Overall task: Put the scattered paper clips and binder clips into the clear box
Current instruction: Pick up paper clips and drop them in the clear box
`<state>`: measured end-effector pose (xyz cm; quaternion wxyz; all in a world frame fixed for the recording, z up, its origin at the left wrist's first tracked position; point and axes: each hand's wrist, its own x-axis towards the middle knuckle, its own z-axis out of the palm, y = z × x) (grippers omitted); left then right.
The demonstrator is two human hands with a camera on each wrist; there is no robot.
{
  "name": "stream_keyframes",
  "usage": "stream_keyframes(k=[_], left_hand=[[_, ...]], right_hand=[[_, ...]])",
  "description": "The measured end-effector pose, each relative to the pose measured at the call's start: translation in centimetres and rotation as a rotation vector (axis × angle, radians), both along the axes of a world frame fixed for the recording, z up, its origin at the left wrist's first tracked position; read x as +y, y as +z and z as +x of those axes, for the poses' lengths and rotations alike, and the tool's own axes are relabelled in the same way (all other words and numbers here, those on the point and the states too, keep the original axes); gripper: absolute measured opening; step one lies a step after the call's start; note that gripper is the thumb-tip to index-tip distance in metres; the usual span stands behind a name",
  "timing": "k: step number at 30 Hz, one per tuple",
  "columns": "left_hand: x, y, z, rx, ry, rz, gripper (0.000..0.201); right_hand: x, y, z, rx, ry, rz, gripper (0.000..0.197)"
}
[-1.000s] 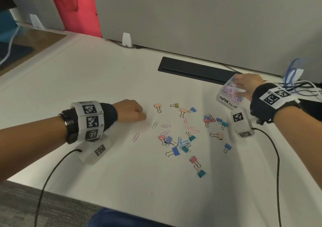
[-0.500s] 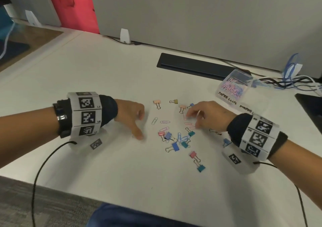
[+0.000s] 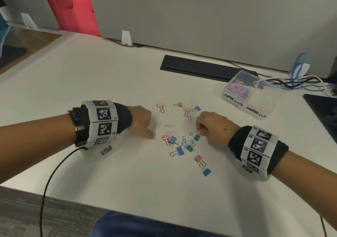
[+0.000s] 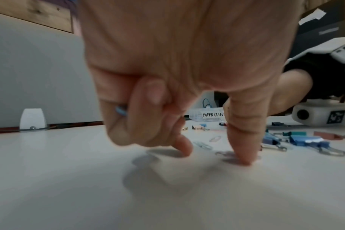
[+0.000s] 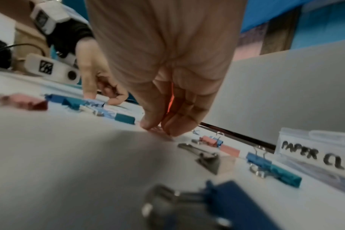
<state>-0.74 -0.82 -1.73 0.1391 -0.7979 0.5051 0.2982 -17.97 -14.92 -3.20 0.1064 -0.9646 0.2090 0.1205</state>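
Left hand (image 4: 179,74) pins a paper clip (image 4: 222,153) flat on the bench (image 3: 127,178), blue one tucked in curled fingers; right hand (image 3: 212,127) pinches a pink clip (image 3: 197,131) (slide, then lift) — clear box (image 3: 242,89) sits far right.

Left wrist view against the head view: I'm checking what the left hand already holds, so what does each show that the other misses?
Only the left wrist view shows a blue paper clip tucked under the curled fingers of the left hand, whose forefinger presses a clip flat on the desk.

Only the head view shows the pink and teal binder clips nearest the person.

Both show the clear box labelled PAPER CLIPS and the right hand.
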Motion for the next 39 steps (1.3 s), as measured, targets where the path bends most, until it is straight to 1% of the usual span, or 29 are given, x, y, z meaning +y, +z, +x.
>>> stream_keyframes(k=[2, 4, 6, 8, 10, 14, 16, 18, 19, 21, 22, 23, 24, 26, 28, 30, 32, 33, 34, 35, 36, 37, 39], left_hand=[[-0.1, 0.0, -0.2, 0.009, 0.01, -0.032, 0.037], [0.0, -0.3, -0.3, 0.035, -0.007, -0.071, 0.03], [0.1, -0.4, -0.5, 0.06, -0.02, -0.106, 0.024], [0.2, -0.3, -0.6, 0.096, -0.018, -0.149, 0.023], [0.1, -0.2, -0.7, 0.119, 0.01, -0.177, 0.027], [-0.2, 0.0, -0.8, 0.042, 0.069, -0.156, 0.043], [-0.5, -0.3, -0.9, 0.019, 0.064, -0.146, 0.038], [-0.9, -0.5, -1.3, 0.016, 0.052, -0.16, 0.025], [-1.3, -0.6, -1.6, 0.019, 0.045, -0.171, 0.024], [-2.1, -0.9, -2.3, 0.037, 0.032, -0.192, 0.03], [-2.5, -1.0, -2.6, 0.047, 0.023, -0.206, 0.03], [-2.9, -1.1, -3.0, 0.052, 0.004, -0.217, 0.027], [-3.4, -1.2, -3.4, 0.054, -0.016, -0.225, 0.022], [-4.4, -1.2, -4.1, 0.059, -0.041, -0.232, 0.015], [-5.3, -1.0, -4.8, 0.072, -0.065, -0.243, 0.012], [-6.1, -0.9, -5.0, 0.095, -0.079, -0.267, 0.013], [-6.2, -0.4, -4.9, 0.12, -0.059, -0.291, 0.013], [-6.1, -0.1, -4.7, 0.133, -0.044, -0.289, 0.012], [-5.9, 0.1, -4.6, 0.141, -0.039, -0.278, 0.016], [-5.7, 0.3, -4.4, 0.139, -0.04, -0.253, 0.027], [-5.4, 0.4, -4.2, 0.127, -0.042, -0.227, 0.037], [-5.2, 0.3, -4.1, 0.115, -0.043, -0.205, 0.041], [-5.0, 0.0, -4.3, 0.105, -0.051, -0.2, 0.035]], right_hand=[[0.5, -0.1, -0.2, 0.042, 0.057, -0.083, 0.017], [0.8, -0.3, -0.3, 0.071, 0.102, -0.162, 0.02], [0.9, -0.5, -0.2, 0.077, 0.124, -0.201, 0.022], [0.9, -0.4, -0.1, 0.087, 0.12, -0.203, 0.024], [0.8, -0.2, 0.0, 0.084, 0.115, -0.189, 0.025], [0.4, 0.1, -0.1, 0.059, 0.05, -0.134, 0.03], [0.0, 0.0, -0.3, 0.026, 0.01, -0.12, 0.028], [-0.4, 0.2, -0.5, -0.094, -0.107, -0.025, 0.024], [-0.6, 0.3, -0.6, -0.188, -0.192, 0.057, 0.022], [-0.9, 0.7, -0.8, -0.326, -0.354, 0.28, 0.015], [-1.0, 1.0, -0.9, -0.346, -0.421, 0.402, 0.015], [-1.0, 1.2, -1.0, -0.337, -0.468, 0.488, 0.02], [-1.0, 1.3, -1.1, -0.308, -0.486, 0.521, 0.025], [-0.7, 1.3, -1.2, -0.237, -0.457, 0.468, 0.027], [-0.4, 1.0, -1.5, -0.179, -0.393, 0.372, 0.019], [-0.3, 0.7, -1.7, -0.106, -0.342, 0.287, 0.016], [-0.7, 0.5, -1.7, -0.075, -0.334, 0.234, 0.02], [-0.9, 0.3, -1.5, -0.075, -0.325, 0.203, 0.025], [-1.2, 0.2, -1.3, -0.075, -0.316, 0.174, 0.029], [-1.5, 0.1, -1.0, -0.073, -0.308, 0.149, 0.032], [-1.7, 0.0, -0.7, -0.071, -0.299, 0.126, 0.033], [-1.7, 0.0, -0.5, -0.065, -0.286, 0.107, 0.032], [-1.8, 0.1, 0.0, -0.051, -0.254, 0.075, 0.026]])
